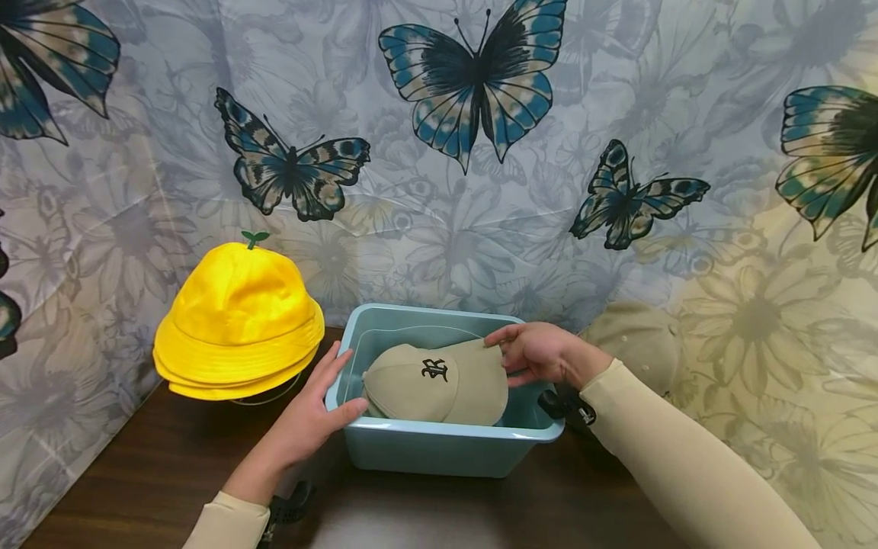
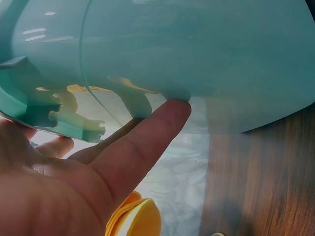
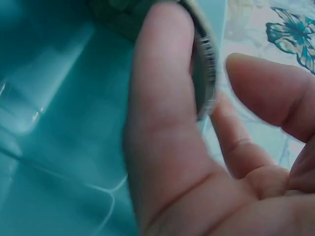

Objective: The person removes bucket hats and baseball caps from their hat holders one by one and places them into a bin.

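A beige baseball cap (image 1: 411,389) with a dark embroidered letter lies inside a light blue plastic basin (image 1: 439,451), brim toward the right. My right hand (image 1: 536,352) pinches the brim at its right edge, thumb and fingers on either side of it. In the right wrist view the brim's edge (image 3: 209,73) shows between the thumb and the other fingers. My left hand (image 1: 312,412) rests against the basin's left rim with fingers fairly straight. Its thumb touches the wall, as the left wrist view shows.
Yellow bucket hats (image 1: 240,328), stacked and topped by a green sprout, sit on a stand at the left. Partly behind my right forearm is another beige cap (image 1: 638,343). The dark wooden table (image 1: 137,457) meets a butterfly-print backdrop (image 1: 439,229).
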